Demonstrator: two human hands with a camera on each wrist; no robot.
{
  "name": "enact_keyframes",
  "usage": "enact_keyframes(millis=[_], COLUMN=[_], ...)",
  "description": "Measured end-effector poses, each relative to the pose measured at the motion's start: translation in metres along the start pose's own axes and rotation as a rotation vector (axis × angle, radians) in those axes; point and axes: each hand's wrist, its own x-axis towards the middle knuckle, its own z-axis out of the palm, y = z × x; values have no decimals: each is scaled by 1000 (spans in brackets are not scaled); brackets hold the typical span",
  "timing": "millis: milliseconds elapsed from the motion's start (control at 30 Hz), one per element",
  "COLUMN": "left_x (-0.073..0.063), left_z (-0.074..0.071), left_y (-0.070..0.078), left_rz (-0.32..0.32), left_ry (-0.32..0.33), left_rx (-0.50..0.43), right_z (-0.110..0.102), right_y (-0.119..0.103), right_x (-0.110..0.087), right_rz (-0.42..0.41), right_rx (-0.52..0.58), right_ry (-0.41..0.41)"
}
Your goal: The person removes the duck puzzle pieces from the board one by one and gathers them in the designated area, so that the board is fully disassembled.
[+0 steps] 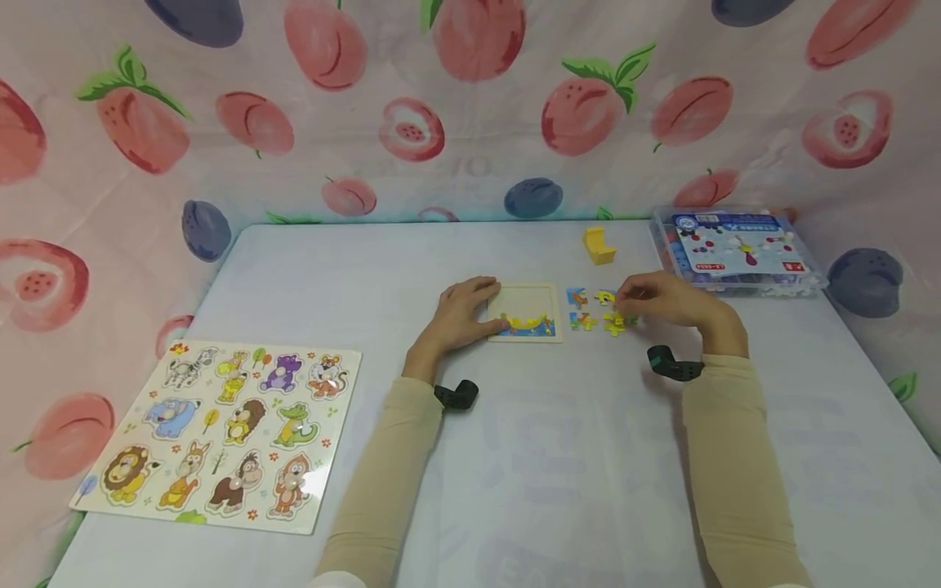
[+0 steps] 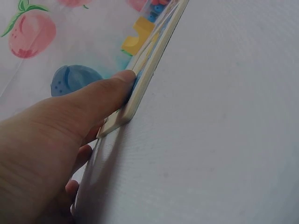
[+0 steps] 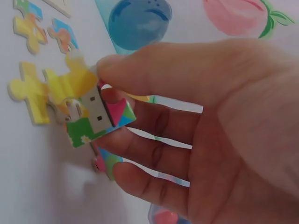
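Observation:
My left hand (image 1: 463,314) holds the left end of a small wooden puzzle tray (image 1: 525,286), its thumb (image 2: 105,93) lying over the rim near the front corner. A strip of blue and yellow puzzle pieces (image 1: 531,325) fills the front part of the tray. To the right, my right hand (image 1: 665,298) pinches a colourful puzzle piece (image 3: 100,114) between thumb and fingers, tilted up above the table. Beside that hand lie several loose jigsaw pieces, among them a yellow one (image 3: 30,93) and a blue and orange one (image 1: 577,296).
A yellow block (image 1: 599,247) stands behind the loose pieces. At the back right sits a clear plastic box (image 1: 742,249) with a printed label. An animal picture board (image 1: 220,433) lies at the left front of the white table (image 1: 559,474).

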Motion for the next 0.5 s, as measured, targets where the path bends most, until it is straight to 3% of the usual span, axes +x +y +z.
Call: enact_keyframes(millis=[233,500], left_x=[-1,-1], left_z=[0,-1], left_y=[1,2], left_rz=[2,-2], left_ry=[8,1], left_rx=[-11,-3], right_z=[-4,-6], right_y=[3,9], right_x=[-11,-15], right_rz=[45,41], right_rx=[-22,-89], right_ry=[17,16])
